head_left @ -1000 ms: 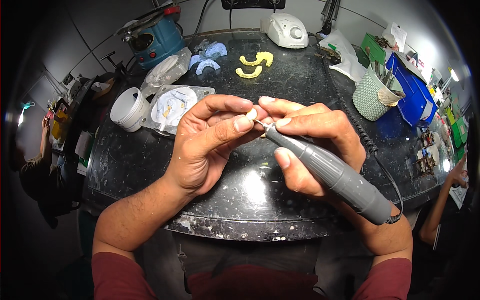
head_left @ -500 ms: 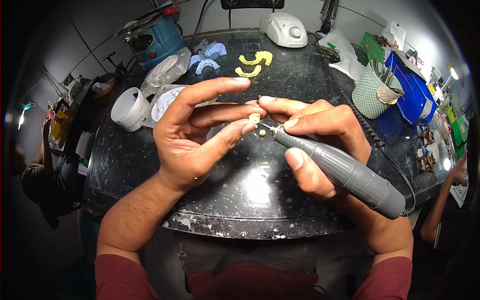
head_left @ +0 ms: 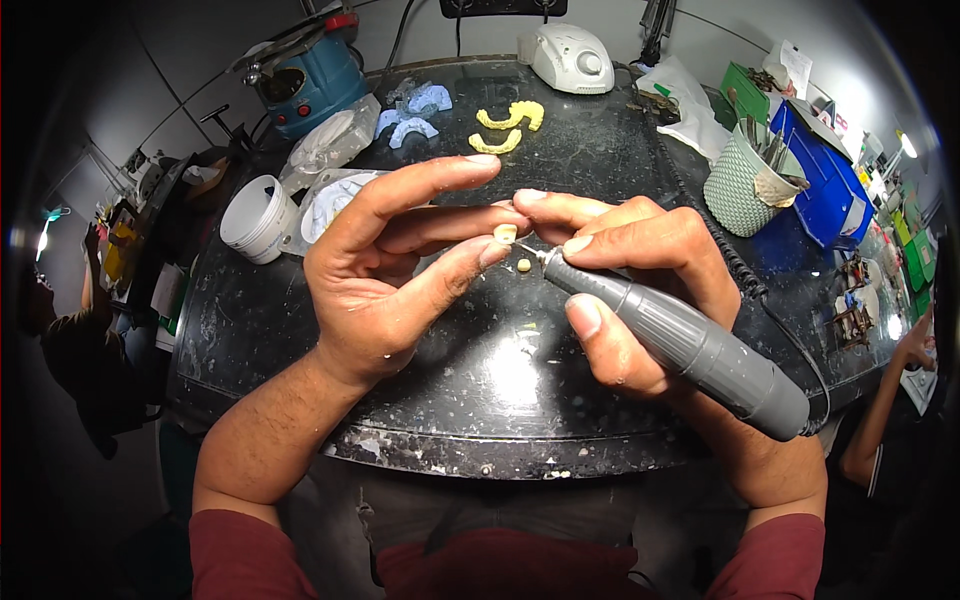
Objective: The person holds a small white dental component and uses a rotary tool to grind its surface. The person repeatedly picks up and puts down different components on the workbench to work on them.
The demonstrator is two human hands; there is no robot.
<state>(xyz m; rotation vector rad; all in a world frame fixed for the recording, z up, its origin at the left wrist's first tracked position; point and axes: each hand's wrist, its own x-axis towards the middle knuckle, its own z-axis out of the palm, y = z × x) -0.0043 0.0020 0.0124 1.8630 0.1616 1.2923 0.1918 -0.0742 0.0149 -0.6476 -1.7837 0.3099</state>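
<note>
Left hand point(head_left: 370, 265) pinches tooth crown point(head_left: 505, 233); right hand point(head_left: 665, 255) grips rotary handpiece point(head_left: 690, 345); black benchtop point(head_left: 430, 385) mostly open to near edge point(head_left: 500, 455).

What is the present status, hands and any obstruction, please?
Left hand: pinching cream piece. Right hand: gripping grey handpiece, bur close to piece. Second piece on table, seemingly not blocking.

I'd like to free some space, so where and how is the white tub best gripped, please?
Likely the white tub by its round outer wall, from the left: that side looks open, while the grey frame crowds its right.
</note>
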